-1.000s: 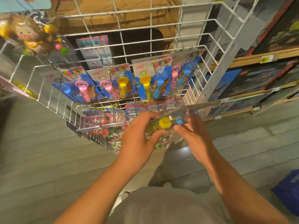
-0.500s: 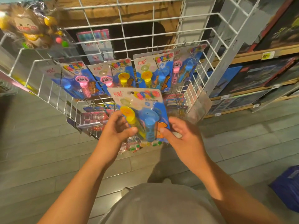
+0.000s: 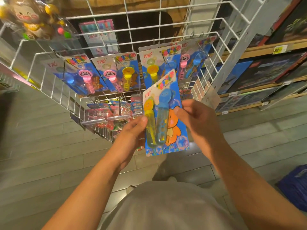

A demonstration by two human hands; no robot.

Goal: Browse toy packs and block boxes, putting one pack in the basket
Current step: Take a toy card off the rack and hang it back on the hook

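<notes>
**A:** Underfoot, grey plank floor (image 3: 41, 146), running back to wooden shelving (image 3: 265, 47) at right, stocked with dark flat boxes (image 3: 269, 70); yellow price tag (image 3: 280, 50) on the shelf edge. Anything bigger ahead?

**B:** Straight ahead, white wire rack (image 3: 149, 27), tiered, filling the upper middle. Hung along its front rail: row of bubble-wand packs (image 3: 119, 72) on blue cards, pink, yellow and blue wands. Lower tier: smaller red and pink packs (image 3: 103, 112), partly hidden by the wire and a clear rail strip. Upper left: bagged plush toy (image 3: 31, 20), blurred.

**A:** Lower right corner?

**B:** Blue bag or basket (image 3: 294, 188), cut off by the frame edge; cannot tell which.

**A:** Task item?

**B:** Toy pack (image 3: 166, 117), held upright in front of the rack, clear of the hooks, covering part of the hanging row. Blue card, orange bear print, one yellow wand and one blue wand under the blister.

**A:** Hands?

**B:** Left hand (image 3: 131, 135) gripping the pack's left edge, thumb on the yellow wand. Right hand (image 3: 197, 120) pinching the right edge, fingers curled, thumb on the card face.
</notes>
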